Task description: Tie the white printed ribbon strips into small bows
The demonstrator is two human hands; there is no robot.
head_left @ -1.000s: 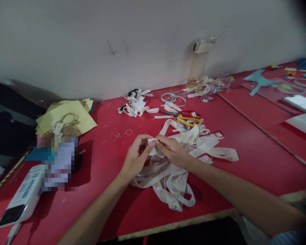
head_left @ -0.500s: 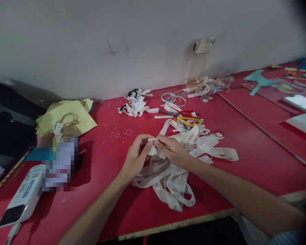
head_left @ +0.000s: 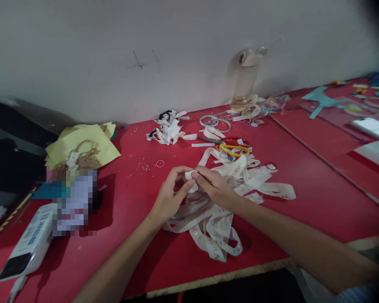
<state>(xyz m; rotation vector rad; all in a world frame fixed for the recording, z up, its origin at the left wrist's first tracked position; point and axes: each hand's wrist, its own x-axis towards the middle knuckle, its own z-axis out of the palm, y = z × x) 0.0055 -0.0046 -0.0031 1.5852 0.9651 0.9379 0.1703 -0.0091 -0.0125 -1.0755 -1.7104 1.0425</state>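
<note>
My left hand and my right hand meet over the red table, both pinching the same small folded bit of cream printed ribbon between fingertips. That ribbon runs down into a tangled heap of cream ribbon under and in front of my hands. More strips of it spread to the right.
Scissors with red and yellow handles lie just behind the heap. A pile of finished ribbon pieces, clear rings and a glass bottle stand by the wall. Yellow paper and a white box are at left.
My fingertips have shifted slightly on the ribbon fold, the left thumb moving up over it. Nothing else has moved.
</note>
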